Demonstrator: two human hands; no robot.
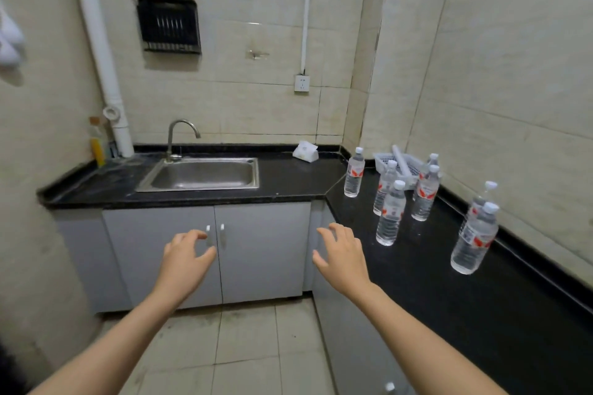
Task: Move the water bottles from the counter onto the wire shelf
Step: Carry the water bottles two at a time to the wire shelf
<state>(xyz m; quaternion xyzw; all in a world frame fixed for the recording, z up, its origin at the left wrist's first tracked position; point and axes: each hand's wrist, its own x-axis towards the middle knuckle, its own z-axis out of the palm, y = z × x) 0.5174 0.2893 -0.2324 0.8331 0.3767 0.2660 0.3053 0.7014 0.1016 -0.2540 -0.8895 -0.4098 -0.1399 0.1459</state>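
— Reaching out over the floor (250,346), left hand (187,261) and right hand (345,258): gripped anything?
— Gripped nothing; hung apart with fingers (335,229) loosely curled, in front of the grey cabinet doors (256,250).
— And the water bottles (391,213)?
— Stood upright on the black counter (288,179), right of the sink (202,175), seven counted, clustered near a white basket (383,158) by the wall (497,90). Touched by neither hand.

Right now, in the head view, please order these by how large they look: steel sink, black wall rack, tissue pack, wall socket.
1. steel sink
2. black wall rack
3. tissue pack
4. wall socket, only slightly smaller
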